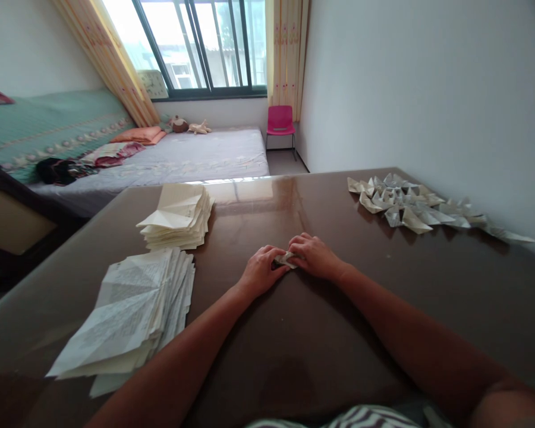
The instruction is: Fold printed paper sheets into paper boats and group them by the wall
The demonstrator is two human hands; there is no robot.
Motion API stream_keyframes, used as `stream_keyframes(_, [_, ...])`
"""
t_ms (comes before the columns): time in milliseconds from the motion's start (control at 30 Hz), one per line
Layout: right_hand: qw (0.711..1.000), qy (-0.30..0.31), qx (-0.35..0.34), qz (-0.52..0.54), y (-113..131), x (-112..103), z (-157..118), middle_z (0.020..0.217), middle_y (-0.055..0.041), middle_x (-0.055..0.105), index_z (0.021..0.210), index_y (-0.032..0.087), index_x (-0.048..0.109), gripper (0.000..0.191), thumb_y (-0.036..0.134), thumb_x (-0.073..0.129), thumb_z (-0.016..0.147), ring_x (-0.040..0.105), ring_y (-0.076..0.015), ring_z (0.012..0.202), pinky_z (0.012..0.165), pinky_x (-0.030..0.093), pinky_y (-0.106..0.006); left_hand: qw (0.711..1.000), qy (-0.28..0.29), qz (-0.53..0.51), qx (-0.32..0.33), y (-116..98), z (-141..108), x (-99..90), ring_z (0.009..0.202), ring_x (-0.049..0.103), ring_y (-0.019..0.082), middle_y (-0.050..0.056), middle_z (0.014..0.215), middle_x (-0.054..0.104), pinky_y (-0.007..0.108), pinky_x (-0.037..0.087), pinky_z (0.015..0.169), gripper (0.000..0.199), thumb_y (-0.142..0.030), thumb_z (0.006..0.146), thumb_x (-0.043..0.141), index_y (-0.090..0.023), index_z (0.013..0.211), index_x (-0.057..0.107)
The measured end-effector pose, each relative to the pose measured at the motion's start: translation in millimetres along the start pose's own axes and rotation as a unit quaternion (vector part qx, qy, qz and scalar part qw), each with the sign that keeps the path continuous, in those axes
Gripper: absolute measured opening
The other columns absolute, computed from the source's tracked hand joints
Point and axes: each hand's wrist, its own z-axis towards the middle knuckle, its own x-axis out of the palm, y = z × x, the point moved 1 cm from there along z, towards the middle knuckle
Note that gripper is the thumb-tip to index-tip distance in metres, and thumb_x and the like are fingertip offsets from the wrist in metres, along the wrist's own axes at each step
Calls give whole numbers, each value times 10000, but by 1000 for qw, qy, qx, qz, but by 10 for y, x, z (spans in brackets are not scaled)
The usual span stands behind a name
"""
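Note:
Both of my hands meet over the middle of the brown table, on a small piece of folded paper (287, 260). My left hand (263, 270) grips its left side, with thumb and fingers closed around it. From the other side, my right hand (314, 255) pinches the right end. Fingers cover much of the paper, so its full shape is hidden. To the left lie a stack of creased printed sheets (129, 303) and, behind it, a stack of creased cream sheets (178, 208). Several folded paper boats (395, 199) stand at the far right.
The glossy brown table (267, 220) reaches to the white wall (419, 89) on the right. Beyond its far edge are a bed (214, 151) and a pink chair (280, 122). A dark chair (22, 226) stands at the left.

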Motion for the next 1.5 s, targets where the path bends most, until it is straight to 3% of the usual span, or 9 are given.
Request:
stream_keyframes(300, [990,-1,-28,137,-212,83,37,1002,-48,651,918,198,685,152,251,689,775,570,-169,940,858,428,-294,999,-16,38,16,4,3,54,981,577,215,45,1037,627,329,464,869,281,-336,797,647,-227,1055,636])
stream_keyframes(533, [994,-6,-27,-109,83,-142,10,970,-74,663,834,228,725,149,309,604,867,488,-236,1024,850,340,-368,998,-14,49,31,41,15,56,985,572,225,44,1029,625,347,461,875,249,-301,798,636,-224,1035,624])
stream_keyframes(600, [990,27,-47,-130,156,-122,38,904,-57,685,888,241,715,156,294,568,892,504,-227,1001,835,335,-366,998,-13,50,37,63,22,55,981,573,226,42,1020,624,354,461,875,247,-306,802,629,-227,1036,618])
stream_keyframes(733, [996,44,17,-80,109,-106,99,944,-7,715,955,291,712,180,363,562,889,543,-205,974,784,357,-320,999,-16,33,20,92,33,41,913,597,200,43,1077,604,344,481,841,366,-343,809,613,-237,1155,561])
stream_keyframes(833, [994,33,86,-60,-104,-237,74,946,0,725,964,307,722,224,439,568,868,567,-191,979,771,370,-283,1000,-16,4,-19,108,32,27,713,602,140,39,1070,582,312,508,737,526,-378,810,601,-227,1290,449])
stream_keyframes(933, [964,21,244,-100,-526,-498,-88,1002,24,717,1042,380,693,273,504,523,868,601,-161,951,759,384,-253,1000,-12,4,-29,132,39,24,646,591,118,34,1042,572,305,507,710,467,-395,840,547,-212,1263,469])
stream_keyframes(1133, [887,22,426,-175,-1513,-953,-683,1021,-116,707,977,214,717,264,360,561,822,624,-253,954,764,405,-325,999,-2,19,-29,166,78,36,627,592,112,29,1047,576,298,501,696,407,-379,862,491,-215,1234,502])
stream_keyframes(1267, [857,32,480,-186,-1871,-991,-865,1078,-116,692,918,218,735,246,342,573,782,617,-271,974,754,425,-336,999,3,24,-29,156,88,28,624,596,112,35,1073,582,298,505,696,385,-351,865,469,-217,1222,515])
stream_keyframes(1500, [843,46,508,-172,-2082,-890,-810,1101,-145,680,972,210,747,345,420,565,768,611,-300,995,791,438,-376,999,4,30,-23,152,83,11,631,602,101,47,1169,564,298,523,712,326,-349,864,457,-223,1135,588])
